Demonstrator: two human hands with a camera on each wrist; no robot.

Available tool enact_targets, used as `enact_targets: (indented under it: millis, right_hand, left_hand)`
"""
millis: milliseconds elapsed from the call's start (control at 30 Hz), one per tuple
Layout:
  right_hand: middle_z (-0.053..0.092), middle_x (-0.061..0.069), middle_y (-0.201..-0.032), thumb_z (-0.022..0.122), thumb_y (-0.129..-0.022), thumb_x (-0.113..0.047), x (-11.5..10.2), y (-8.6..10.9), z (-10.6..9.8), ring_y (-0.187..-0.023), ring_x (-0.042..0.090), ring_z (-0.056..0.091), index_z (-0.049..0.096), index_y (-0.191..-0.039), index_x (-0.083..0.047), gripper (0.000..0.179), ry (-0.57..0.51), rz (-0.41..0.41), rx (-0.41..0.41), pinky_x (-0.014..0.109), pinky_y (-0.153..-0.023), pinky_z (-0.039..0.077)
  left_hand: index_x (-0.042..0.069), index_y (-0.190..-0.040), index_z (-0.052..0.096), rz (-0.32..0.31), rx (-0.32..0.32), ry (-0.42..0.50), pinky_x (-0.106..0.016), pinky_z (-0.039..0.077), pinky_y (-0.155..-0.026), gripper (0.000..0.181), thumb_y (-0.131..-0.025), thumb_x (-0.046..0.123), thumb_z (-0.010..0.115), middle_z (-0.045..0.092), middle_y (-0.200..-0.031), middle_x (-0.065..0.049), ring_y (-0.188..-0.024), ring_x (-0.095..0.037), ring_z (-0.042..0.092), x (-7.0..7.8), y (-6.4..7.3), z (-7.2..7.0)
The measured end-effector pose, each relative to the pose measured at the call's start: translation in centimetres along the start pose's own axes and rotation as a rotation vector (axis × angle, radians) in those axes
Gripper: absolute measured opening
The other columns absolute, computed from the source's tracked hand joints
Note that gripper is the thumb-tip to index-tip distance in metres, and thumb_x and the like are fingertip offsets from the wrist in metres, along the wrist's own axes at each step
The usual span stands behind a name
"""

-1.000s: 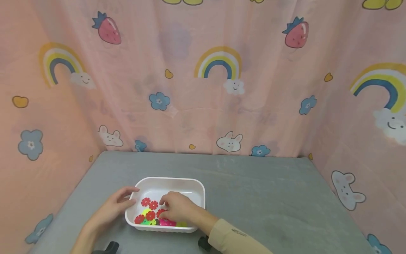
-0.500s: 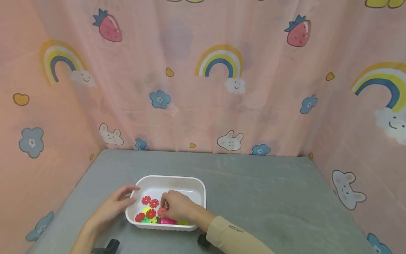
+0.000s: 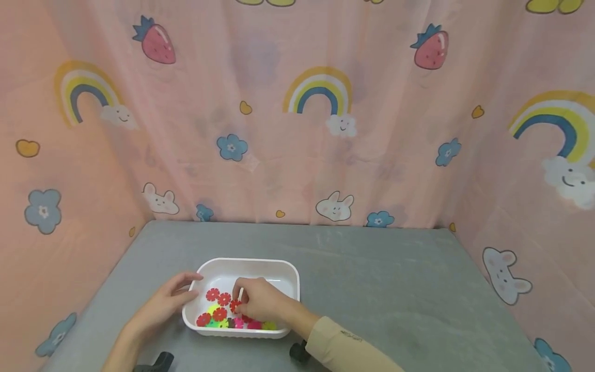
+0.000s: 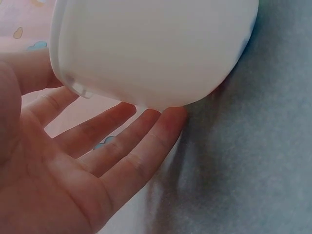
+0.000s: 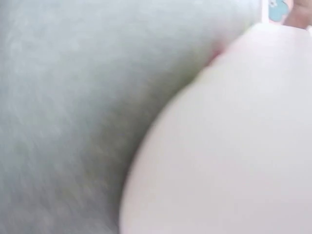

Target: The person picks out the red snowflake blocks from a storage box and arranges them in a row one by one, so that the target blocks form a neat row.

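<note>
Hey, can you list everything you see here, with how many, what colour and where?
Tray: one, white, on the table, left of centre
Red discs: at least five, red, in the tray, some partly hidden
Yellow pieces: at least three, yellow to lime, tray's near side
Pink pieces: at least two, bright pink, tray's near side
Green piece: at least one, green, tray's near left
Dark piece: one seen, dark, tray's near side
Table: one, grey, under the tray
Curtain: panel count unclear, pink with prints, around the table
Black objects: two, black, near the wrists
Sleeve: one, beige, right forearm
Left hand: one, bare, touching tray's left side
Right hand: one, bare, over the tray, fingertips at a red disc
</note>
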State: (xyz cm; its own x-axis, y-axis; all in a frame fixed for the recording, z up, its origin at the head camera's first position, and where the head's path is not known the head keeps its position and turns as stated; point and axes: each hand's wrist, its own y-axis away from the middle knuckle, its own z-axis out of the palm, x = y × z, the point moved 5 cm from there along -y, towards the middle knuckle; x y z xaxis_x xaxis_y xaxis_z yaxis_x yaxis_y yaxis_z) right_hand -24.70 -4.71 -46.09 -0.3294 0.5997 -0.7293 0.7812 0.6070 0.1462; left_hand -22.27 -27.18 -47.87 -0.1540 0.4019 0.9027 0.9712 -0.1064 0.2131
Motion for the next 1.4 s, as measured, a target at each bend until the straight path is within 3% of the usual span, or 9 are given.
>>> enact_targets:
  millis: [133,400,833,1167,1400]
  right_hand:
    - [0.058,-0.004,-0.075,0.08,-0.087,-0.011,-0.2,0.5,-1.4,-0.061,0.011,0.055,0.063,-0.096,-0.018,0.021,-0.036,-0.028,0.041,0.022,-0.052,0.048]
    - [0.058,-0.006,-0.075,0.079,-0.088,-0.012,0.6,1.6,-4.6,-0.064,0.009,0.055,0.063,-0.095,-0.018,0.019,-0.047,-0.074,0.162,0.022,-0.054,0.049]
    - [0.061,0.003,-0.083,0.074,-0.092,-0.008,3.7,3.1,-10.2,-0.065,0.017,0.059,0.063,-0.109,-0.007,0.02,-0.198,-0.087,0.329,0.026,-0.059,0.056]
    - [0.063,0.005,-0.081,0.074,-0.092,-0.008,8.2,2.9,-12.5,-0.064,0.021,0.061,0.064,-0.108,-0.01,0.02,-0.228,0.041,0.474,0.03,-0.059,0.055]
    - [0.061,0.006,-0.074,0.075,-0.091,-0.005,11.8,2.2,-12.4,-0.059,0.018,0.06,0.061,-0.104,-0.006,0.02,-0.184,0.109,0.471,0.03,-0.056,0.055]
  left_hand:
    - [0.005,-0.138,0.052,-0.002,0.009,0.002,-0.062,0.044,-0.104,0.046,-0.1,0.025,0.065,0.038,-0.153,-0.028,-0.132,-0.046,0.05,-0.1,0.0,-0.1]
    - [0.004,-0.136,0.054,0.012,0.002,0.009,-0.06,0.047,-0.102,0.043,-0.099,0.023,0.066,0.04,-0.151,-0.028,-0.129,-0.043,0.052,-0.1,0.2,-0.2]
    - [0.006,-0.137,0.054,0.012,0.009,-0.042,-0.065,0.043,-0.104,0.044,-0.099,0.025,0.066,0.04,-0.151,-0.028,-0.133,-0.048,0.046,-0.1,0.2,-0.3]
    - [0.005,-0.135,0.055,0.033,0.009,-0.033,-0.059,0.048,-0.102,0.041,-0.099,0.022,0.066,0.042,-0.149,-0.028,-0.128,-0.045,0.053,0.3,0.2,-0.2]
    - [0.006,-0.133,0.057,0.018,0.029,-0.054,-0.06,0.049,-0.1,0.041,-0.098,0.024,0.068,0.044,-0.148,-0.028,-0.128,-0.046,0.053,0.0,0.0,-0.2]
